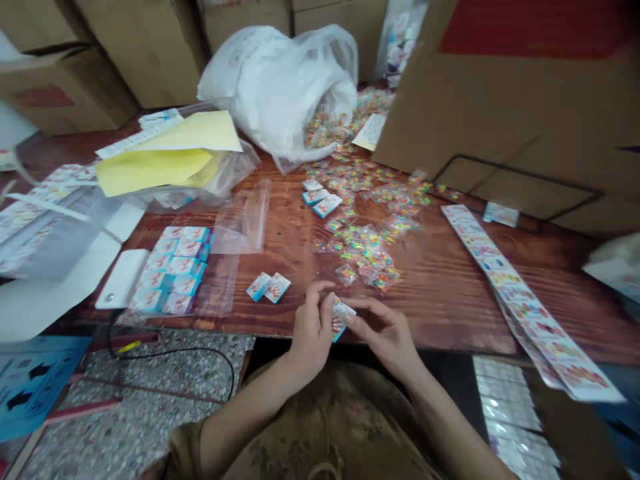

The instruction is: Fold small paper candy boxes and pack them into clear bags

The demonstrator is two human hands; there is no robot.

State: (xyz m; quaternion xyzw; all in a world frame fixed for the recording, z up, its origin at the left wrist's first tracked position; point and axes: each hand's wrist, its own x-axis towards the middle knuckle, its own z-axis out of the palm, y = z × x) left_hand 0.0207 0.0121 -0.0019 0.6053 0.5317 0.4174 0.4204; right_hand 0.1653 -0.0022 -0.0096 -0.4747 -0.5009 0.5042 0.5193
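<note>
Between my two hands, just over the table's front edge, is a small printed box in white and blue. My left hand grips its left side with closed fingers. The thumb and fingers of my right hand pinch its upper right side. Two similar small boxes lie left of my hands. Farther back are several more little boxes. Small clear packets with colourful bits inside are scattered beyond my hands.
A white sack spills packets at the back. Neat rows of boxes lie on the left near yellow sheets. Long printed strips overhang the front edge on the right, and a large carton stands behind them.
</note>
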